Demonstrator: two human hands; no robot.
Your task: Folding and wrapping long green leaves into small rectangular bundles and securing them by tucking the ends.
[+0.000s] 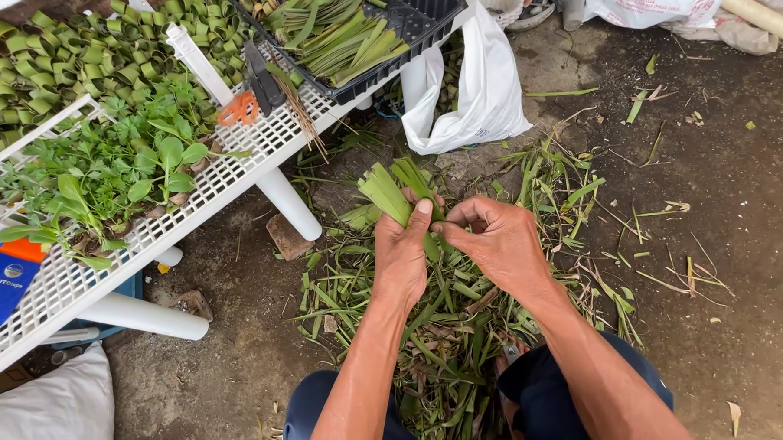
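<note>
Both hands: I see them meeting over one bundle of long green leaf strips (397,192), held above the leaf trimmings (447,331) on the ground.
Left hand (401,254): fingers wrapped shut round the lower part of the bundle, thumb laid flat up along the strips; the leaf ends fan out above it.
Right hand (494,238): fingers curled in narrow, fingertips pinching at the strips just beside my left thumb; I cannot tell how many strips it grips.
Arm pose: both forearms come up from the bottom edge and converge, left forearm nearly straight up the view, right one slanting in from the lower right, wrist bent inward.
Bundle place: in front of my knees, between the white plastic table (233,165) and the bare dirt to the right.
Table: on it lie orange-handled scissors (240,108), leafy green seedlings (121,169), rolled leaf rings (73,58) and a black tray of cut leaves (415,20).
Nearby: a white plastic bag (483,95) hangs beside the table's end, and a blue and orange packet (3,277) sits at its left edge.
</note>
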